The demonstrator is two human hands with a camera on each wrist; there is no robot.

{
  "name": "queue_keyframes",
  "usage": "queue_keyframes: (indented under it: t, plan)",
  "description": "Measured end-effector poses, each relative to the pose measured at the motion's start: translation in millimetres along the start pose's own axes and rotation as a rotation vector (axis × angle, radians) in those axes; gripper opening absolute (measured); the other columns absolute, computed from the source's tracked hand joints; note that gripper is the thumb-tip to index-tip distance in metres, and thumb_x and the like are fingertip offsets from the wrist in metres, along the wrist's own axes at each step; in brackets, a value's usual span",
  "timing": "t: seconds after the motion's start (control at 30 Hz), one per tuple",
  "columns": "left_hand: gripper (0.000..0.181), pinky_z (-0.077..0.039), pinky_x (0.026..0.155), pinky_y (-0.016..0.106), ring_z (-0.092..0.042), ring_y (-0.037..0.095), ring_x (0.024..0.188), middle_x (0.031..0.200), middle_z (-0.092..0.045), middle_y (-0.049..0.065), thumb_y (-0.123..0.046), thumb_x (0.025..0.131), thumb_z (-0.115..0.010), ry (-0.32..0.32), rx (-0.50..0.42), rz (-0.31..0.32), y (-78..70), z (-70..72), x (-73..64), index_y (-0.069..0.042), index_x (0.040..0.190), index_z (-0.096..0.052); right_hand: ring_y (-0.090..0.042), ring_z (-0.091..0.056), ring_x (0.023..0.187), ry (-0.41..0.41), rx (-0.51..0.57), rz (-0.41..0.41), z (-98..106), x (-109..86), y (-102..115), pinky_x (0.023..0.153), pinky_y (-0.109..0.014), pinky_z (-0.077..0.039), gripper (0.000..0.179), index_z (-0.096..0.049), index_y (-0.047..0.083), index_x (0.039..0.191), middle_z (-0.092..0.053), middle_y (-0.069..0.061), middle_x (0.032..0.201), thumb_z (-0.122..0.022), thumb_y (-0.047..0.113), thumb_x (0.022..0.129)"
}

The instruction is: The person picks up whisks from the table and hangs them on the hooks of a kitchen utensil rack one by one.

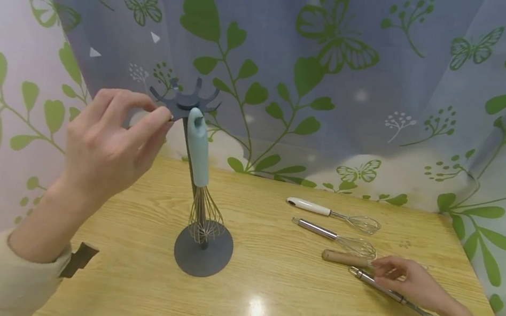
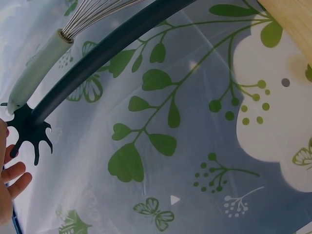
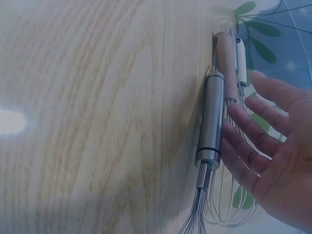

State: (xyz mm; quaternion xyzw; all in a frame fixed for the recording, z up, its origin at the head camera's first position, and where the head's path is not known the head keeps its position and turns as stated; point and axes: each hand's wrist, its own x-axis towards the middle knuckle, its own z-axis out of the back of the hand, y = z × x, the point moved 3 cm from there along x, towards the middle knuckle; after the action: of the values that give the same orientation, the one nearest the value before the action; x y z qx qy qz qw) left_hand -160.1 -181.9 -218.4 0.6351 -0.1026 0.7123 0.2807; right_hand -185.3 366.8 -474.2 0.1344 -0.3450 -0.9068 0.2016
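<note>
My left hand (image 1: 111, 143) pinches one prong at the top of a dark grey utensil stand (image 1: 214, 260). From another hook of the stand hangs a whisk with a pale blue handle (image 1: 198, 153), its wires down beside the pole. In the left wrist view, the whisk's handle (image 2: 41, 70) top meets the hooked crown (image 2: 29, 129). At the right, my right hand (image 1: 410, 283) hovers over the whisks with loosely bent, spread fingers. Its fingertips are right beside a steel-handled whisk (image 3: 212, 117) and close to a wooden-handled whisk (image 3: 225, 63).
Farther back on the wooden table (image 1: 273, 290) lie a white-handled whisk (image 1: 311, 206) and a second steel-handled whisk (image 1: 318, 229). A curtain (image 1: 265, 73) with green leaves and butterflies stands behind the table.
</note>
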Motion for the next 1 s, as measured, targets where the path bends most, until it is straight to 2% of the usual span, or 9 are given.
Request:
queue_keyframes:
  t: [0.23,0.5,0.77,1.0]
  plan:
    - [0.005,-0.048,0.055,0.054,-0.062,0.043,0.082,0.090,-0.068,0.016,-0.010,0.099,-0.067,0.003,-0.004,-0.006,0.7,0.3,-0.7,-0.010,0.095,-0.070,0.003,-0.063,0.090,0.001,-0.006,0.014,-3.4,-1.0,-0.1,0.071,-0.022,-0.056,0.037,-0.067,-0.001,0.130,-0.073,-0.009,0.110,-0.073,0.018,0.099]
    - [0.011,-0.048,0.054,0.054,-0.064,0.042,0.083,0.092,-0.069,0.016,-0.016,0.103,-0.063,0.021,-0.005,-0.008,2.0,-0.2,-1.3,-0.010,0.098,-0.071,0.003,-0.063,0.089,0.048,0.029,-0.003,-9.0,-2.5,-6.1,0.070,-0.023,-0.057,0.042,-0.065,-0.002,0.134,-0.073,-0.009,0.111,-0.074,0.018,0.098]
    - [0.009,-0.048,0.054,0.054,-0.063,0.043,0.082,0.091,-0.068,0.016,-0.013,0.101,-0.064,0.016,-0.003,-0.007,1.3,0.1,-1.3,-0.009,0.096,-0.070,0.003,-0.064,0.088,0.065,0.062,-0.022,-12.7,-4.0,-4.9,0.068,-0.024,-0.058,0.050,-0.062,-0.006,0.136,-0.072,-0.014,0.113,-0.078,0.018,0.094]
    - [0.005,-0.047,0.054,0.057,-0.062,0.044,0.083,0.091,-0.067,0.018,-0.011,0.099,-0.066,0.023,-0.007,0.010,0.0,1.0,-1.2,-0.008,0.096,-0.069,0.004,-0.065,0.087,0.058,0.022,0.002,-18.7,-3.0,-5.0,0.069,-0.022,-0.058,0.046,-0.068,-0.006,0.128,-0.075,-0.013,0.109,-0.082,0.017,0.091]
